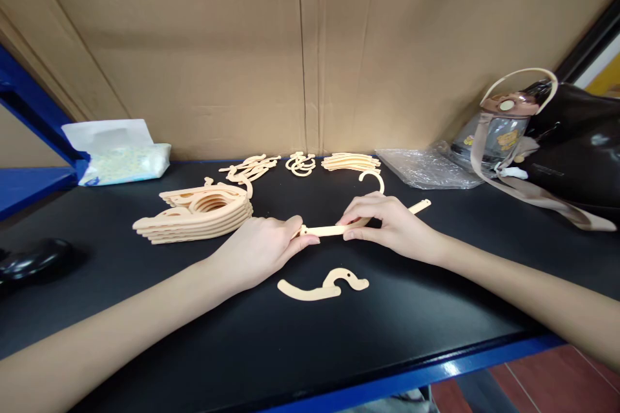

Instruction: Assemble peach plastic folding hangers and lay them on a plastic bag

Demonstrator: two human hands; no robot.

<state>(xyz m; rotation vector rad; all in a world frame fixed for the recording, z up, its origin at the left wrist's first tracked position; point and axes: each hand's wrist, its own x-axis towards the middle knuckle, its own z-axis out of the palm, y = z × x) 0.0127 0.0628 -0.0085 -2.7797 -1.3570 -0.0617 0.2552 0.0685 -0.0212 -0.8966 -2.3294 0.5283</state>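
Between my two hands is a beige plastic hanger arm [327, 230], held just above the black table. My left hand [264, 242] is closed on its left end, thumb and fingers pinching. My right hand [387, 224] pinches it further right, and another flat piece with holes [419, 206] sticks out behind that hand. A curved hook [372, 178] rises behind my right fingers; whether it is joined to the held piece is hidden. In front of my hands lie two curved pieces, a bowed strip [310, 292] and an S-shaped part [345, 276], overlapping at one end.
A stack of beige folding hangers [194, 222] stands left of my left hand. Along the back lie loose curved parts [252, 169], hooks [300, 164] and strips [351, 161]. Around them are a tissue pack [123, 164], plastic bags [429, 168], a bottle [506, 132] and a black bag [576, 148].
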